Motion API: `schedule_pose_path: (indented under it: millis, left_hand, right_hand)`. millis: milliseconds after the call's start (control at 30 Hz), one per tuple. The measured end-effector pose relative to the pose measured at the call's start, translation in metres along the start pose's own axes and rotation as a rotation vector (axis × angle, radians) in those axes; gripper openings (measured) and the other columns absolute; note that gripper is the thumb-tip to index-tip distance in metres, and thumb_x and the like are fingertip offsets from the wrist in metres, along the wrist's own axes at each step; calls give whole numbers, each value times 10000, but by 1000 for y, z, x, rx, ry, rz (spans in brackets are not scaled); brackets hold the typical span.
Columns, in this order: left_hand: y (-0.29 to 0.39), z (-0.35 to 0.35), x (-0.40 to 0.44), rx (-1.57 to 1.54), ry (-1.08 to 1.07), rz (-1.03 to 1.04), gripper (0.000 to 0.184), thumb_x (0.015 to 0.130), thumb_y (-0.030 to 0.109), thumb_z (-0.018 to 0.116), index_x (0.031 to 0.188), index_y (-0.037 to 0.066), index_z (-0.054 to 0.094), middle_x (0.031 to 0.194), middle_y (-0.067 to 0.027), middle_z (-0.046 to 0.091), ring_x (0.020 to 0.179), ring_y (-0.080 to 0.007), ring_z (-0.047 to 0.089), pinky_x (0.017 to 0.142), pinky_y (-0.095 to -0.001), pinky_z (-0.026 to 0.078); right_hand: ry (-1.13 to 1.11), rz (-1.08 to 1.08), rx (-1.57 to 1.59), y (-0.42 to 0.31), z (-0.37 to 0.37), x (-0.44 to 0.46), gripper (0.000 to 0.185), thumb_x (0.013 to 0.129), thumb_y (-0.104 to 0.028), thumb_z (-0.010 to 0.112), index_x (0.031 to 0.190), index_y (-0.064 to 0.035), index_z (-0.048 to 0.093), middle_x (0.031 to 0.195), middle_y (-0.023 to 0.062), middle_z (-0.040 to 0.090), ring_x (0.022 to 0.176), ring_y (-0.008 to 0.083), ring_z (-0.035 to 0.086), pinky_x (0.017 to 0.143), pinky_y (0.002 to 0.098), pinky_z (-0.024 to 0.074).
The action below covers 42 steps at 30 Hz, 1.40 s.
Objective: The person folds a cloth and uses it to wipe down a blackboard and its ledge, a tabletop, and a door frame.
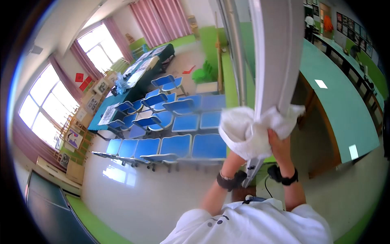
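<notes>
A bunched white cloth [248, 132] wraps around the lower part of a tall white window or door frame [276, 53]. My right hand [279, 146] grips the cloth on the right side of the frame, its thumb lying over the fabric. On the left side, my left hand [234, 162] is pushed up into the cloth and holds it against the frame. The folds hide most of its fingers. Both wrists wear dark bands. Below the cloth, a metal lock strip [252, 168] shows on the frame's edge.
Left of the frame are rows of blue chairs [174, 146] and a long covered table [138, 77]. A metal pole [236, 49] runs beside the frame. To the right stands a green-topped table [333, 101], with people farther back. Easels [75, 134] line the windows.
</notes>
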<state>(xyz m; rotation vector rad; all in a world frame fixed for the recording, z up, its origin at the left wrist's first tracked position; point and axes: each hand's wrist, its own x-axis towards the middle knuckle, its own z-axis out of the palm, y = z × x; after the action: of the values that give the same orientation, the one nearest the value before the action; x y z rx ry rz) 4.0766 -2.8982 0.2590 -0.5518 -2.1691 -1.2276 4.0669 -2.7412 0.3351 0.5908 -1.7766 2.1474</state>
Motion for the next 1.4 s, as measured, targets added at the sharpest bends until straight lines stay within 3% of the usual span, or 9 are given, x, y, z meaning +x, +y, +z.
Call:
schedule_pose_path:
  millis: [167, 467, 567, 700, 800, 933, 1067, 1267, 1400]
  left_hand:
    - [-31, 16, -50, -356, -74, -327, 675, 840, 239, 743, 1409, 42, 438, 1426, -134, 463, 1313, -272, 449, 1113, -377, 325]
    - [-15, 21, -64, -378, 78, -346, 551, 821, 208, 760, 1297, 40, 540, 1268, -110, 578, 1188, -224, 536, 1032, -363, 410]
    - [-3, -4, -50, -182, -41, -277, 530, 795, 230, 746, 1254, 40, 561, 1275, -157, 567, 1196, -319, 532, 1033, -400, 401]
    - [19, -46, -15, 187, -117, -19, 494, 759, 285, 750, 1180, 66, 615, 1255, -155, 582, 1203, -361, 520, 1042, -446, 388]
    - [33, -73, 20, 111, 83, 105, 514, 759, 291, 751, 1206, 78, 612, 1265, -156, 578, 1230, -363, 499, 1089, -472, 338]
    - [109, -106, 100, 311, 204, 439, 502, 764, 284, 750, 1202, 75, 617, 1256, -163, 580, 1230, -370, 493, 1096, -478, 328]
    - [165, -114, 156, 195, 201, 533, 424, 783, 224, 700, 1160, 45, 623, 1226, -191, 584, 1186, -411, 496, 1055, -469, 363]
    - [191, -100, 194, -267, 270, 502, 391, 822, 112, 582, 1193, -9, 575, 1312, -277, 487, 1216, -476, 421, 1049, -473, 360]
    - [169, -58, 168, -40, 447, 465, 419, 827, 112, 582, 1223, -18, 549, 1308, -278, 494, 1222, -471, 433, 1054, -464, 353]
  right_hand:
    - [19, 119, -108, 101, -19, -55, 402, 839, -96, 651, 1214, 15, 561, 1148, 126, 615, 1086, 240, 586, 967, 367, 448]
    - [-42, 205, -169, 139, -32, -77, 408, 821, -58, 644, 1213, 20, 558, 1156, 136, 612, 1093, 256, 589, 973, 378, 451]
    - [-57, 274, -4, 121, -38, -70, 417, 822, -60, 663, 1220, 10, 560, 1161, 123, 618, 1106, 246, 584, 967, 386, 455]
    - [-294, 148, -45, 47, -54, -31, 481, 835, -110, 684, 1274, 5, 527, 1200, 110, 597, 1109, 222, 573, 978, 378, 443]
    - [-340, -53, -165, 2, -58, 23, 541, 843, -158, 692, 1317, 4, 489, 1220, 104, 570, 1116, 199, 549, 991, 358, 424]
    - [-147, -384, -135, -96, -25, 102, 642, 854, -258, 729, 1369, -12, 436, 1252, 117, 555, 1099, 212, 555, 944, 344, 455]
    - [76, -587, -302, -170, 8, 145, 723, 851, -308, 740, 1417, -17, 399, 1301, 160, 538, 1139, 233, 552, 962, 365, 459]
    - [68, -771, -415, -160, 11, 160, 888, 801, -373, 778, 1473, -12, 324, 1363, 176, 487, 1213, 259, 504, 1026, 378, 407]
    - [-25, -658, -321, -109, -5, 141, 939, 782, -392, 790, 1485, -10, 299, 1381, 180, 468, 1235, 267, 485, 1042, 380, 389]
